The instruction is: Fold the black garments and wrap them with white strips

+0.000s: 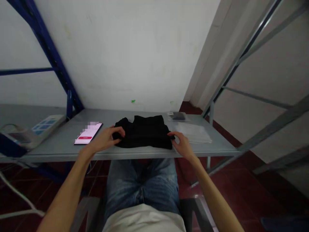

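A black cloth garment (148,130) lies partly folded on the grey shelf table (135,156) in front of me; its exact kind I cannot tell. My left hand (111,137) pinches its left end between thumb and fingers. At the opposite end, my right hand (181,143) grips the right edge, thumb below and fingers on top. A fold runs across the cloth between both hands, close to the table's front edge.
Left of the cloth lies a tablet or large phone (88,133) with a lit screen. Clear plastic bags (194,132) and a packed dark item (178,116) lie to the right. A white box (48,127) stands far left. Blue posts (48,48) and grey metal bars (256,141) flank the table.
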`<state>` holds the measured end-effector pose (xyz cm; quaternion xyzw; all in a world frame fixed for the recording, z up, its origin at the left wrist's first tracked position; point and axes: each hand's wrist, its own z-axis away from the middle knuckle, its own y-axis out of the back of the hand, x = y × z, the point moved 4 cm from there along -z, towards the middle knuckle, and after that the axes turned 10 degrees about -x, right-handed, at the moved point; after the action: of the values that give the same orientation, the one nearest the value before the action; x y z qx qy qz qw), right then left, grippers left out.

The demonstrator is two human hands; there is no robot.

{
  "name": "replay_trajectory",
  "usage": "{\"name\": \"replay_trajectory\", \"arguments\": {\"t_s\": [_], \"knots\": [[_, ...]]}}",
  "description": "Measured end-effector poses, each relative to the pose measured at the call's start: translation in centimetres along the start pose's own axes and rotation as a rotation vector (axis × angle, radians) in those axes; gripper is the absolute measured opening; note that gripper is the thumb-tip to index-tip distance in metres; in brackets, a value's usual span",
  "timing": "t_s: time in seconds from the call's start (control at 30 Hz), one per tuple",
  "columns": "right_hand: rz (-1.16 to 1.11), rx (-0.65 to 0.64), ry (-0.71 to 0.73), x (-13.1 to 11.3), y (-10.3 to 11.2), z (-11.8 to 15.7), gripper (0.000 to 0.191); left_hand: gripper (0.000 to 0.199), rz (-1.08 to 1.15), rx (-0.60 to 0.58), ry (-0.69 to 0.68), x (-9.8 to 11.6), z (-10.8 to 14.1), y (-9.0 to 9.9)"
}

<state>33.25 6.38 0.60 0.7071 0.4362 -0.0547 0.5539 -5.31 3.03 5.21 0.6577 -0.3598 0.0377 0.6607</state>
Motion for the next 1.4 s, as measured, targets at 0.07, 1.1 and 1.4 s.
{"name": "replay_trajectory", "arguments": {"t_s": [0.07,1.1,1.4], "knots": [[0.043,-0.086,0.005,-0.1,-0.1,1.5,0.034,0.014,-0.080,-0.113,0.067,-0.7,0.3,-0.4],[0.206,-0.130,-0.168,2.9,-0.6,-4.5,0.037,0.029,-0.258,0.294,0.443,-7.7,-7.0,2.5],[0.216,-0.055,-0.155,2.0,-0.6,-4.5,0.021,0.028,-0.317,0.114,-0.111,-0.4,-6.6,-1.5]]}}
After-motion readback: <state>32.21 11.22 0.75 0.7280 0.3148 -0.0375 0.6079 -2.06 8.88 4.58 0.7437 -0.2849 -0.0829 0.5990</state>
